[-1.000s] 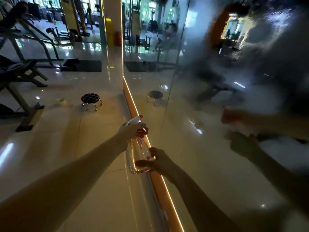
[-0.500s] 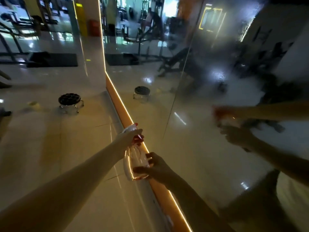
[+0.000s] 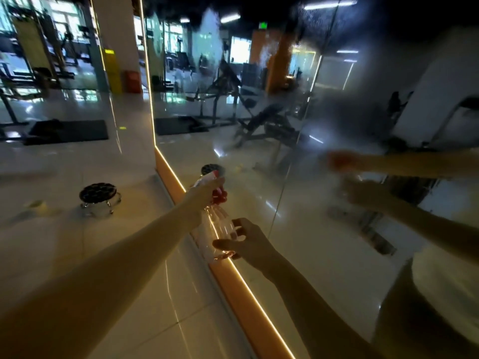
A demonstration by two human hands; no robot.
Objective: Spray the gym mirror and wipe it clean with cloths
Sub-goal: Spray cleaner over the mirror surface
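the left hand grips the trigger head of the spray bottle and the right hand curls round its base, close to the misted mirror, so with no cloth in view, runs could streak down to the floor.

Your left hand partly covers the trigger of the spray bottle; your right hand hides its base. Haze on the mirror blurs your 2 reflected hands.
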